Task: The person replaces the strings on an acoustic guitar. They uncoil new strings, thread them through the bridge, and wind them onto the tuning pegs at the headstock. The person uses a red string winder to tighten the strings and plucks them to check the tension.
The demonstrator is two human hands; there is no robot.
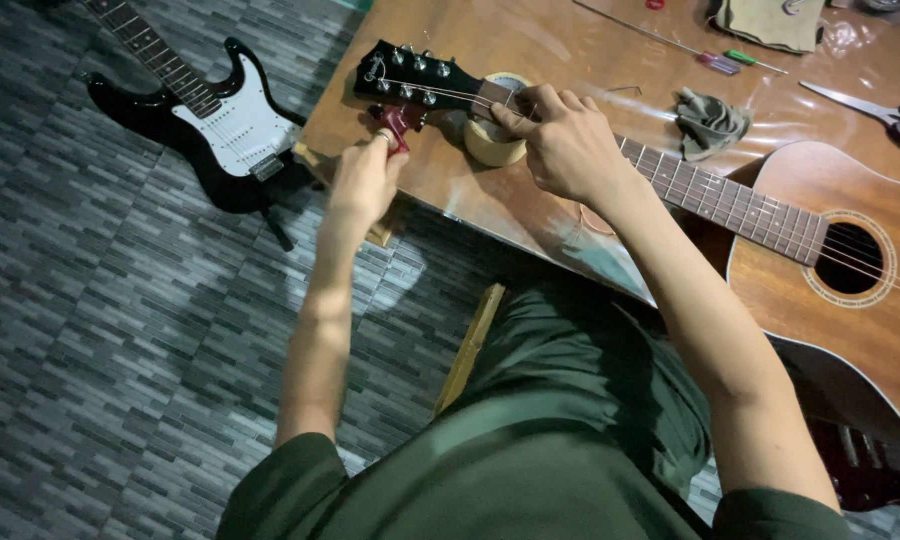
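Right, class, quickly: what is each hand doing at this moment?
Left hand: closed on a small red winder tool at the black guitar headstock.
Right hand: fingers pinched at the strings by the tan tape roll.

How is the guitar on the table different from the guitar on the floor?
The acoustic guitar is brown wood with a round sound hole; the electric guitar is black with a white plate and no hole. The acoustic guitar lies on the table under the right hand and left hand; the electric guitar lies untouched on the floor. Both have long fretted necks.
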